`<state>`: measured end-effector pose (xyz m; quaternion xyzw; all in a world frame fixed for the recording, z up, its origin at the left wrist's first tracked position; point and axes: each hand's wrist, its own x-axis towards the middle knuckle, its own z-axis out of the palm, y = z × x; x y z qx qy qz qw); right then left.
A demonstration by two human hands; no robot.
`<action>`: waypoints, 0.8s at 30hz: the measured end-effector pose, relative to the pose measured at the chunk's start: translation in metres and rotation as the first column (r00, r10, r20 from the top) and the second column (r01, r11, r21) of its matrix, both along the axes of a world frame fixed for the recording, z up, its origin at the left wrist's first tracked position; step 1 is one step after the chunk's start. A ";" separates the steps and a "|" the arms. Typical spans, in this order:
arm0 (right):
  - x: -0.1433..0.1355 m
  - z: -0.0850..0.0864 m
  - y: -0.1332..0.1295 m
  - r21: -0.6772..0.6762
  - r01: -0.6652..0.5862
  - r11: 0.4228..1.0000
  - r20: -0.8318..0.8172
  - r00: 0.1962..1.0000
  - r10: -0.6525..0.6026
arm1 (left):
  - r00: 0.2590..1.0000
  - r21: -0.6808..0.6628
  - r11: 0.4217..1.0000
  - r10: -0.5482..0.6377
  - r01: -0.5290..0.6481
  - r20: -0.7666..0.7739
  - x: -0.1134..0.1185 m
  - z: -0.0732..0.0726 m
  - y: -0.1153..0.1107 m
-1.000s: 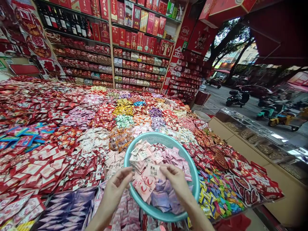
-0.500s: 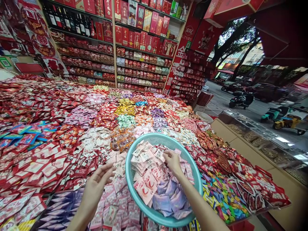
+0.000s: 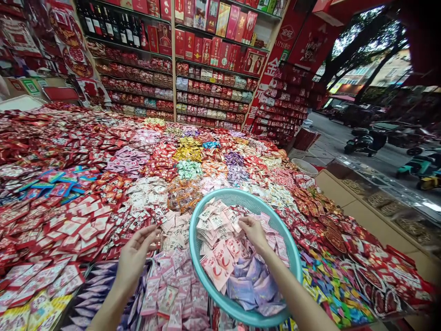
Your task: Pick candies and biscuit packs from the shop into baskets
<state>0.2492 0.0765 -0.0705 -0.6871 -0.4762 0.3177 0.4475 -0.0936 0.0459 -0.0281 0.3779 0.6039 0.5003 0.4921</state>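
Observation:
A light-blue plastic basket point(image 3: 296, 271) stands over the candy display, filled with small wrapped packets. Inside lie cream packets with black lettering point(image 3: 215, 223), pink packets point(image 3: 217, 266) and shiny purple packets point(image 3: 253, 287). My right hand point(image 3: 255, 233) reaches into the basket, its fingers drawn together at the edge of a cream candy packet point(image 3: 234, 219). To the left of the basket my left hand point(image 3: 136, 253) hovers with fingers apart and nothing in it. Below and beside it are pale packets point(image 3: 175, 230) and a tray of dark purple packets point(image 3: 98, 294).
Heaps of red, white and coloured candies point(image 3: 131, 161) cover the wide display. Bright small sweets point(image 3: 330, 285) lie right of the basket. Shelves of boxes and bottles point(image 3: 206, 50) rise behind. At right are a covered counter point(image 3: 372, 197) and parked scooters point(image 3: 365, 140).
The view has turned slightly left, so everything sits further right. My right hand stays at the cream packets in the basket; my left hand has shifted a little left, away from it.

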 end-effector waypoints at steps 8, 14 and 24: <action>-0.003 0.005 -0.001 -0.034 -0.023 0.999 0.060 0.998 0.025 | 0.928 0.037 0.997 -0.047 0.066 -0.370 -0.036 -0.059 0.047; 0.002 0.012 -0.003 -0.028 0.006 1.000 0.063 0.998 -0.005 | 0.835 -0.002 0.974 -0.196 0.227 -0.513 -0.013 -0.076 0.077; 0.011 0.049 -0.069 -0.049 0.110 0.993 0.054 0.993 -0.107 | 0.731 -0.342 0.885 -0.456 0.315 -0.507 0.067 -0.111 0.099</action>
